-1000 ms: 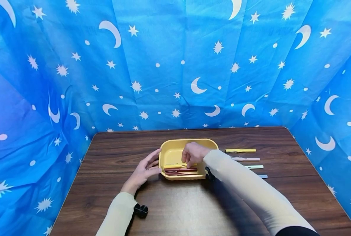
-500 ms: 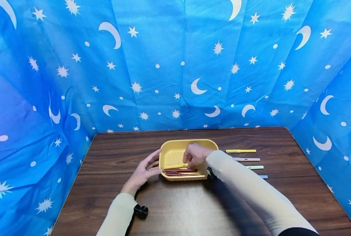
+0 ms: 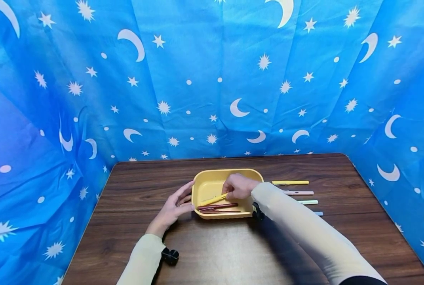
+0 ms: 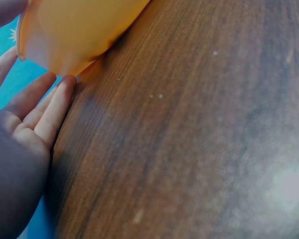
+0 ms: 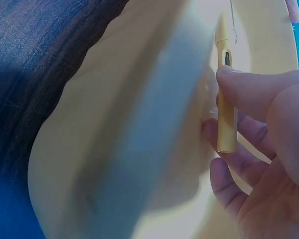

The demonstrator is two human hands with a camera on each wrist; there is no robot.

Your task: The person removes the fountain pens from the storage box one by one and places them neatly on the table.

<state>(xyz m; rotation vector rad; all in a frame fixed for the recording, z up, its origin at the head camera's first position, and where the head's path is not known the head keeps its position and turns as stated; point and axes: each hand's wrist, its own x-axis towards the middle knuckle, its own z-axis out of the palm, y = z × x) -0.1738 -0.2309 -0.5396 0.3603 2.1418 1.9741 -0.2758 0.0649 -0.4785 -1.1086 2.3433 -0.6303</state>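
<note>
A yellow plastic container (image 3: 229, 170) stands on the table. My right hand (image 3: 241, 185) reaches into it and pinches a yellow fountain pen (image 3: 213, 199) between thumb and fingers. In the right wrist view the pen's barrel (image 5: 227, 124) shows a small window, and its clip end points away from the palm. Two dark red pens, one (image 3: 217, 206) behind the other (image 3: 220, 211), lie along the container's near wall. Fairly straight, the fingers of my left hand (image 3: 172, 208) touch the container's left end, with the thumb at its near corner.
Right of the container lie a yellow pen (image 3: 291, 183), a pale pink pen (image 3: 299, 192), a mint pen (image 3: 308, 202) and a light blue pen (image 3: 318, 213), some partly behind the right sleeve (image 3: 297, 227). Blue star-patterned cloth (image 3: 197, 99) surrounds the brown wooden table (image 3: 144, 178).
The yellow fountain pen's right end has risen with my right hand, so the pen now slants above the dark red pens. My left hand and the container stay in place.
</note>
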